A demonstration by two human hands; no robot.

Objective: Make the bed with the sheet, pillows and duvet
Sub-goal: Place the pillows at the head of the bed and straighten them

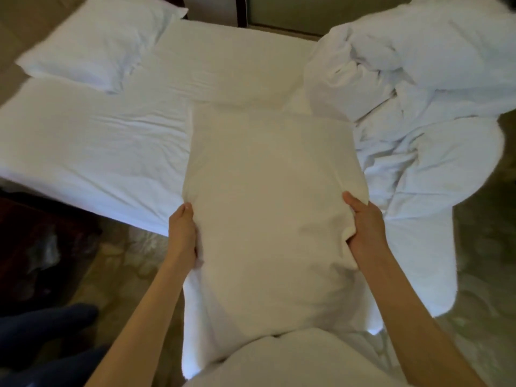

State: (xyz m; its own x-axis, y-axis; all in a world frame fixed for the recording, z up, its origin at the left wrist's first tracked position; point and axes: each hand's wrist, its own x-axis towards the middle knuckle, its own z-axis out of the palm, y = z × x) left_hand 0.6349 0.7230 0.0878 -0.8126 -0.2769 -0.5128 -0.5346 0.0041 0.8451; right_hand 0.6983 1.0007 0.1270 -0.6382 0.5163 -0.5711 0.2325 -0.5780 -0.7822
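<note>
I hold a white pillow (268,196) lengthwise in front of me, above the near edge of the bed. My left hand (183,233) grips its left side and my right hand (363,227) grips its right side, thumb on top. A second white pillow (95,48) lies at the bed's far left corner. The white sheet (92,141) covers the mattress with a few creases. The white duvet (418,101) is bunched in a heap at the right end of the bed and hangs down toward the floor.
Patterned carpet (134,263) runs along the near side of the bed. A dark piece of furniture (36,241) stands at the left. My dark-socked foot (55,319) shows at the lower left. A dark frame and wall (240,9) lie beyond the bed.
</note>
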